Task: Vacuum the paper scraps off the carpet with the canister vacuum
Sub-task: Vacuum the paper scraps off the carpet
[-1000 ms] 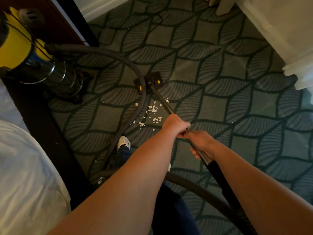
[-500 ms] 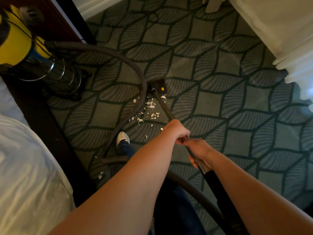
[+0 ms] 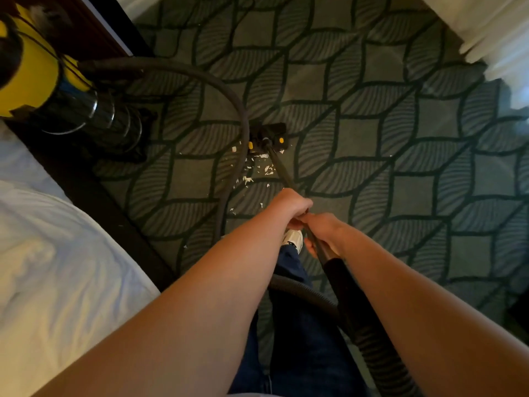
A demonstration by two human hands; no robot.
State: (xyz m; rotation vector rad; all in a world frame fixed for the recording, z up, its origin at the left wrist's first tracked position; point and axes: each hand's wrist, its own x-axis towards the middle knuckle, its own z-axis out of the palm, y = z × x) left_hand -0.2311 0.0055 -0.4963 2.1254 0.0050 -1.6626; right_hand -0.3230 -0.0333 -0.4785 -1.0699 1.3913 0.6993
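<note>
Holding the wand (image 3: 282, 170) two-handed: left grip (image 3: 289, 207) clamped round the thin tube farther along, right grip (image 3: 326, 233) clamped round it just nearer, right above the thick black cuff, the two grips touching. Followed the wand away and slightly left, down to the head (image 3: 267, 136), black with two yellow knobs, set on the carpet (image 3: 400, 167) at mid-scene.

Found the scraps (image 3: 257, 169) on the carpet just near of the head: small, white, torn, bunched between the wand and the hose (image 3: 237, 101). Spotted a few strays nearer, just left of the left grip, some more left of the hose, and one fleck well off to the right.

Traced the hose from the canister (image 3: 43, 84) at far left, yellow on top and shiny steel below, in a wide arc across the head's left end, then nearer past the scraps and out of sight under the left arm. Picked it up again below the arms, curving right to the cuff.

Noted a bed (image 3: 57, 253) with a white sheet at near left, a white shoe (image 3: 293, 240) just below the grips above a blue trouser leg, and pale cloth (image 3: 492, 30) at far right.
</note>
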